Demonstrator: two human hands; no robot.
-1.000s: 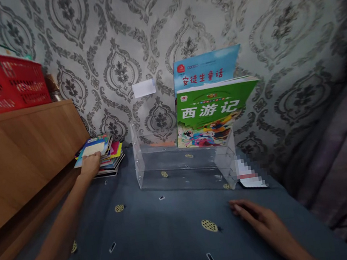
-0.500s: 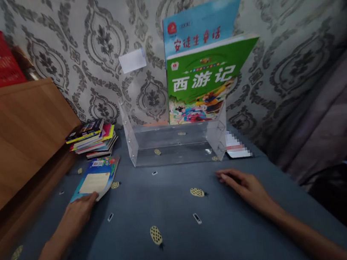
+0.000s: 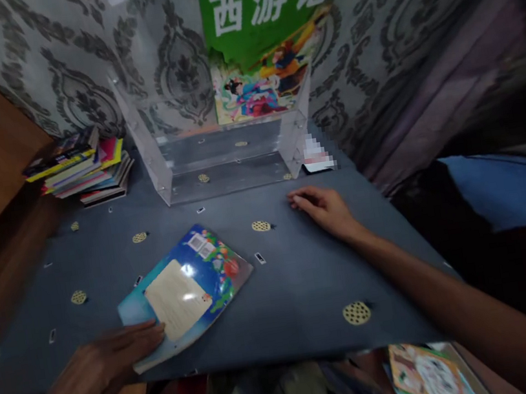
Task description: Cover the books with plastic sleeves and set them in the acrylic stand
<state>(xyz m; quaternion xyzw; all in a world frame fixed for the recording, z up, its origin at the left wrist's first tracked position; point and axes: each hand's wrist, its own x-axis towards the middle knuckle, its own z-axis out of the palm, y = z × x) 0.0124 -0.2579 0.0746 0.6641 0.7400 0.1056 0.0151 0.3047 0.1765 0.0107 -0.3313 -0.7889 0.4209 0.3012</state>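
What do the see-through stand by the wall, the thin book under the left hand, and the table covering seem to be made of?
The stand looks like clear acrylic: rigid transparent panels with bright edges, the wallpaper visible through them. The thin book, touched by the left hand, appears to be glossy printed paper with a soft cover that bends slightly. The table covering seems a matte blue-grey woven cloth with printed spots, though plastic sheeting cannot be ruled out.

We saw the thin blue picture book (image 3: 189,294) lying flat, back cover up with a cream panel, skewed near the blue tabletop's (image 3: 295,284) front edge.
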